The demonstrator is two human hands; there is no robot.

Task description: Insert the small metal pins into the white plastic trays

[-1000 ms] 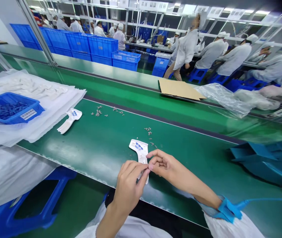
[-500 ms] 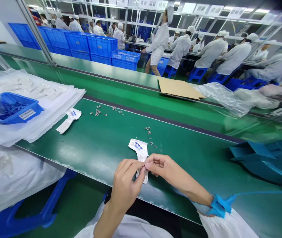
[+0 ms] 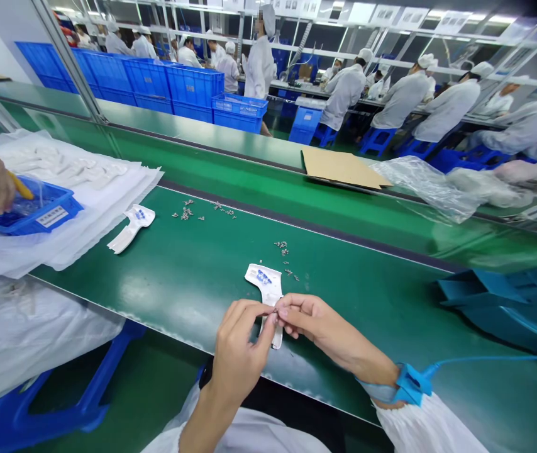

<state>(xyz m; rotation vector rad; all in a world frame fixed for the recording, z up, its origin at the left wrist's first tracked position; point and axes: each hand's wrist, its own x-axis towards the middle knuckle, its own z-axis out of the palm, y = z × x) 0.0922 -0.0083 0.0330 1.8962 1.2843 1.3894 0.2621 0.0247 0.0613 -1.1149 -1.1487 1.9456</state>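
Left hand, right hand: fingers clamped on tiny dark metal piece, likely for control; white curved plastic shell beneath, on green desk; silvery metal parts at one o'clock, likely for reach

Green bench: two white shells, metal bits.

Bright, diffuse indoor light; strip lights glow at far right. Pale glare mottles the green worktop, near left. The white plastic shell appears fairly sharp; wide-angle stretching and blur affect the teal bin, right. Far-right corner: black.
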